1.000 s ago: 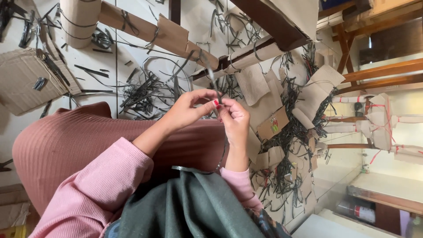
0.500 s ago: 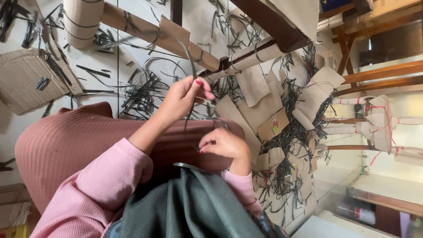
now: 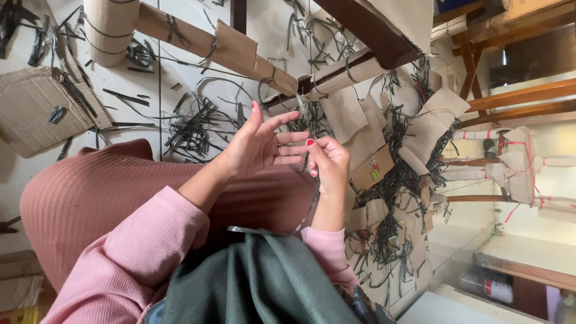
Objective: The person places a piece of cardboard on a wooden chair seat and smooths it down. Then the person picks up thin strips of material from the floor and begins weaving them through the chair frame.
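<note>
At the far left a flat piece of corrugated cardboard (image 3: pixel 36 111) lies on the floor (image 3: pixel 144 78), with black strap offcuts (image 3: pixel 192 123) scattered to its right. Over the pink-clad lap, the left hand (image 3: pixel 255 147) has dropped back from its raised pull of half a second ago and now stands with fingers fanned wide, gripping nothing firmly, though the strap may run across its palm. The right hand (image 3: pixel 329 159) has risen from the lap to meet it, fingers curled and pinched on the thin dark strap (image 3: pixel 309 201), which curves down toward the green cloth (image 3: pixel 264 282). The hands are together again, as a second ago. Cardboard-wrapped chair legs (image 3: pixel 516 162) lie at right.
</note>
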